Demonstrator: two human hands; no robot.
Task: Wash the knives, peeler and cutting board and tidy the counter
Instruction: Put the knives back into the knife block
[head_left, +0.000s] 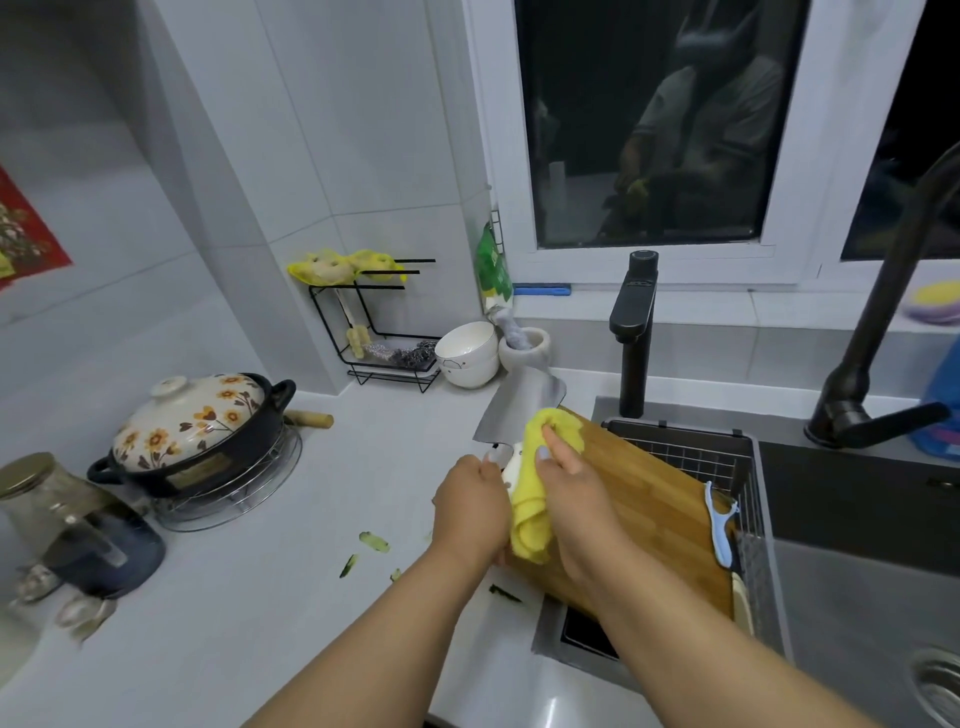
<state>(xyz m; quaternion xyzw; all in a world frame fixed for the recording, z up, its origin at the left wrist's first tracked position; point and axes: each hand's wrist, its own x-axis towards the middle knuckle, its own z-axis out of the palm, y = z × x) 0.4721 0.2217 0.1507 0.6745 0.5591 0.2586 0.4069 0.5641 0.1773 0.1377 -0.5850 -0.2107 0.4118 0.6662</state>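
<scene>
A wide steel cleaver (522, 410) with a white handle points up and away above the counter. My left hand (470, 512) grips its handle. My right hand (569, 483) holds a yellow cloth (535, 499) pressed against the base of the blade. Under both hands a wooden cutting board (660, 499) lies tilted across the left end of the sink. A light blue peeler (721, 530) rests on the board's right edge, beside a wire basket (696, 457) set in the sink.
Green peel scraps (374, 542) lie on the white counter (311, 597). A flowered clay pot (200, 431) sits on a wire stand at left, jars beside it. White bowls (466, 353), a rack and two black faucets (634, 332) stand behind. The dark sink (857, 587) fills the right.
</scene>
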